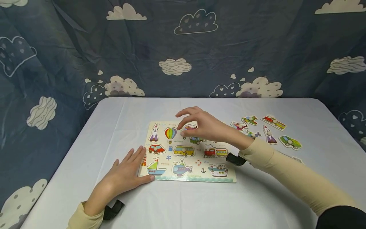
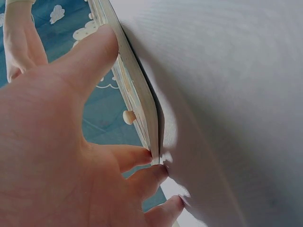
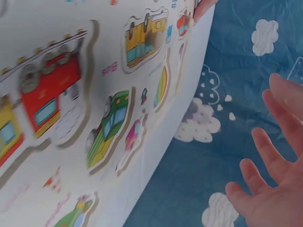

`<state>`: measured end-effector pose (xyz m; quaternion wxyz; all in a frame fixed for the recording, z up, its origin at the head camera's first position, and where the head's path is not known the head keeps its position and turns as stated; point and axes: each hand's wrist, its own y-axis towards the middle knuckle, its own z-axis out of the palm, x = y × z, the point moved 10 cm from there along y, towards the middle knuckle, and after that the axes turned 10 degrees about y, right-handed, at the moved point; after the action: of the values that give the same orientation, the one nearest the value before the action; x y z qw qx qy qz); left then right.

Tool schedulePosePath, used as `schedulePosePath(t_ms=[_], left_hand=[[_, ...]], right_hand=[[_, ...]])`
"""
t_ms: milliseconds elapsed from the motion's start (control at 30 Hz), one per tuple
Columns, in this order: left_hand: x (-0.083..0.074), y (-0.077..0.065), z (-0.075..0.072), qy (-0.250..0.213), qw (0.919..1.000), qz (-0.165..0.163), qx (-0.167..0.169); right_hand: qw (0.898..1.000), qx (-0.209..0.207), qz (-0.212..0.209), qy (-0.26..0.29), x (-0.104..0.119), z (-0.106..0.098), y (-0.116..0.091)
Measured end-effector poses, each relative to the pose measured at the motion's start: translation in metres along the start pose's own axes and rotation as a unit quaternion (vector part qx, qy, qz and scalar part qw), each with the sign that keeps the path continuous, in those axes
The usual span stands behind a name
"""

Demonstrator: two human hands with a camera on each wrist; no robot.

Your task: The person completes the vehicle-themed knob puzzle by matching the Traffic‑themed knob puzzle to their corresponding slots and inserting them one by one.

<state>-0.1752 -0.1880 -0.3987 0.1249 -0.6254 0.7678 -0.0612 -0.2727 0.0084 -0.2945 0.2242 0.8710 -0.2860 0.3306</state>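
Note:
A wooden picture puzzle board [image 1: 200, 179] with vehicle shapes lies flat on the table. My left hand [image 1: 124, 176] rests at its lower left corner, thumb on the front edge and fingers along the left edge. The left wrist view shows that thumb against the board's side [image 2: 137, 90] and a small round knob [image 2: 129, 117]. Above the board's upper middle hovers my right hand [image 1: 203, 125], fingers spread and slightly bent, holding nothing. It is nearest the balloon picture [image 1: 170, 133] and partly covers the helicopter picture [image 1: 191, 126]. The right wrist view shows a green jeep picture [image 3: 111, 125].
Right of the board lie loose pieces: a green plane [image 1: 249, 120], a train [image 1: 273, 122], a helicopter [image 1: 239, 126], a rocket [image 1: 269, 135] and a green vehicle [image 1: 290, 142]. One more piece [image 1: 291, 157] is partly behind the right sleeve. A dark cloud-print cloth [image 1: 183, 47] hangs behind the table.

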Motion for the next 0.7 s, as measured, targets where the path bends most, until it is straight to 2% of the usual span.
schedulePosePath(t_ms=[267, 533, 700], left_hand=[[-0.002, -0.001, 0.0, -0.003, 1.0, 0.001, -0.003], [-0.002, -0.001, 0.0, 0.003, 1.0, 0.004, -0.005], [-0.001, -0.001, 0.0, 0.003, 1.0, 0.003, -0.004]], right_hand=[[0.999, -0.017, 0.027, -0.015, -0.014, -0.016, -0.024], [0.998, -0.045, 0.037, -0.025, -0.03, -0.039, -0.044], [0.996, -0.058, 0.057, -0.031, -0.046, -0.052, -0.056]])
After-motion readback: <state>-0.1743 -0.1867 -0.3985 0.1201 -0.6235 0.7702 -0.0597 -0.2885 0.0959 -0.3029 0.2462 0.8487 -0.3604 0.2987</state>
